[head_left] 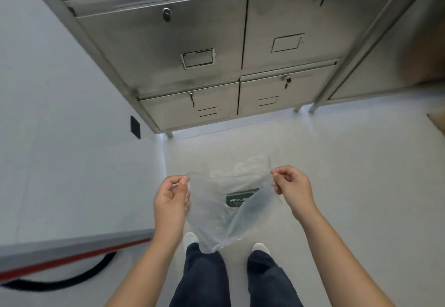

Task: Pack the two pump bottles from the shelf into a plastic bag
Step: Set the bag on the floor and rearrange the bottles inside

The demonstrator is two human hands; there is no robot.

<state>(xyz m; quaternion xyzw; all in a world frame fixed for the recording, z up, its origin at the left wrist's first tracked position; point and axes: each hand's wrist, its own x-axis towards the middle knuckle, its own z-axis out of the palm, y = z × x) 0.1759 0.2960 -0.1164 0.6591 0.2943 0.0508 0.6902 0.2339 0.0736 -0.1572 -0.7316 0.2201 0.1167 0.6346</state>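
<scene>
A clear plastic bag (pixel 216 220) hangs in front of me above my feet, its mouth spread wide. My left hand (pixel 172 201) pinches the left edge of the mouth between thumb and fingers. My right hand (pixel 292 188) pinches the right edge. Inside the bag lies a pump bottle (pixel 242 198) with a dark green label and white lettering; its clear body is hard to make out through the plastic. I cannot tell whether a second bottle is in there. No shelf is in view.
A stainless steel cabinet (pixel 207 49) with locked drawers stands ahead on short legs. A white wall (pixel 60 114) runs along the left, with a black hose (pixel 72 280) on the floor below it. Pale floor (pixel 361 186) extends to the right.
</scene>
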